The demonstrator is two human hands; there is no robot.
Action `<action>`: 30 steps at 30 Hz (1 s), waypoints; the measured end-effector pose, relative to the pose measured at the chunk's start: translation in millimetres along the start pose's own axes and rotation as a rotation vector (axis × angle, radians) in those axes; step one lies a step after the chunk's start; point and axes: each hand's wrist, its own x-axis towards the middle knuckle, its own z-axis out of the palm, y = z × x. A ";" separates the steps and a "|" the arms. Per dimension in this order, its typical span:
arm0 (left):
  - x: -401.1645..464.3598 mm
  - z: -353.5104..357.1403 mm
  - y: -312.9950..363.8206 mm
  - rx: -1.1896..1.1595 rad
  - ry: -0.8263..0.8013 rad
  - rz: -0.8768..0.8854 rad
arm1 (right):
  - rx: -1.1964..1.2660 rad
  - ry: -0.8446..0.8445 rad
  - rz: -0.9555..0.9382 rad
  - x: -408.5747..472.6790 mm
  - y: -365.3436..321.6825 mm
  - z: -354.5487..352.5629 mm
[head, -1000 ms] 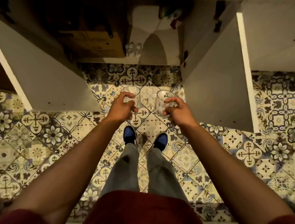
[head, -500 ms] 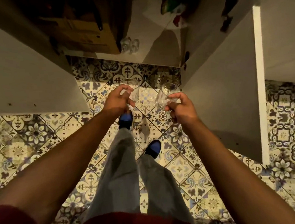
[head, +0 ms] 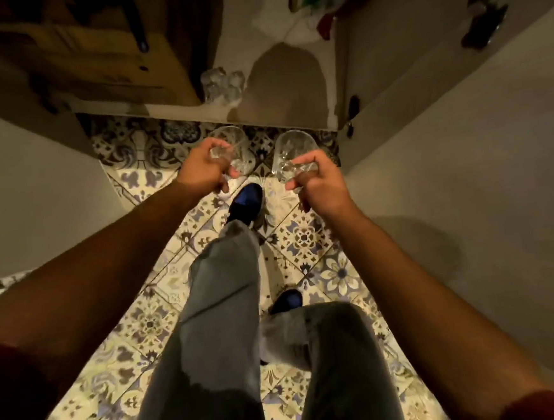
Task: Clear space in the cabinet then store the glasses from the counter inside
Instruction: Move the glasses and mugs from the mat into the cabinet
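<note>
My left hand (head: 203, 171) grips a clear glass (head: 234, 147) by its base, tilted with the mouth pointing forward. My right hand (head: 320, 186) holds a second clear glass (head: 292, 149) the same way. Both glasses hang over the patterned tile floor, just short of the open low cabinet's shelf edge (head: 278, 118). Inside the cabinet, a small cluster of clear glasses (head: 222, 83) stands near the front, next to a cardboard box (head: 105, 67).
The two cabinet doors stand open, the left door (head: 36, 195) and the right door (head: 464, 162) flanking my arms. Bottles and coloured items (head: 315, 1) sit at the cabinet's back right. My legs and blue shoes (head: 247, 202) are below.
I have stepped closer to the cabinet, left foot forward. Both hands with their glasses have moved nearer to the shelf edge, and the doors now fill both sides.
</note>
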 end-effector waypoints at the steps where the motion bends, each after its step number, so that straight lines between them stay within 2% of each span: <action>1: 12.2 -1.5 -0.5 0.015 -0.003 0.012 | -0.009 -0.004 -0.005 13.0 1.7 0.5; 8: 93.2 3.1 -20.6 0.114 -0.003 0.085 | 0.111 -0.018 -0.083 102.1 21.1 4.2; 15: 157.8 16.2 -68.9 0.159 0.024 0.157 | 0.014 -0.018 -0.151 177.1 67.3 14.3; 26: 158.2 36.3 -103.1 0.017 0.000 0.343 | 0.080 -0.082 -0.320 180.8 99.2 11.8; 30: 141.1 31.5 -113.3 0.058 0.010 0.423 | 0.070 -0.090 -0.351 167.8 106.0 11.8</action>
